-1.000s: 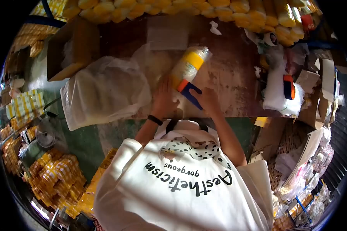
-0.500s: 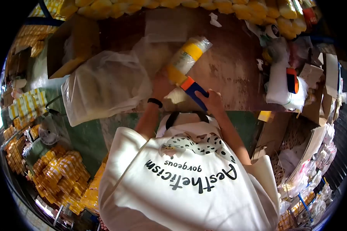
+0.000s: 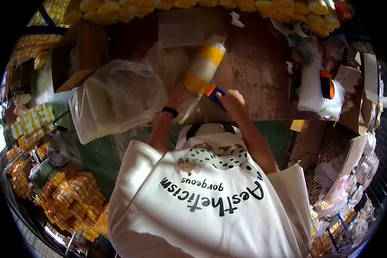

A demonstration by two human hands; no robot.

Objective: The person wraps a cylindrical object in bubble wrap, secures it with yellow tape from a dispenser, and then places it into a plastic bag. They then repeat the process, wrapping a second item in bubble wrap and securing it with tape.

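Observation:
A bubble-wrapped cylindrical bundle (image 3: 203, 68) with yellow bands near both ends lies slanted over the brown tabletop. At its lower left end, my left hand (image 3: 181, 95) is closed on it, partly in shadow and with a black band on the wrist. My right hand (image 3: 232, 101) grips a blue-and-orange tape dispenser (image 3: 216, 95), whose orange end meets the bundle's lower yellow band. To the left of my left hand lies a translucent plastic bag (image 3: 118, 99).
An open cardboard box (image 3: 88, 53) stands at the back left. Yellow packages (image 3: 228, 4) line the table's far edge. On the right are a bubble-wrap roll (image 3: 310, 92) and a second orange-and-dark dispenser (image 3: 327, 84). Many wrapped orange packs (image 3: 75, 193) are heaped at lower left.
The bundle has tipped more upright in view, its top end shifting left. My right hand and the dispenser have moved slightly up and left, and less of the dispenser's blue body shows.

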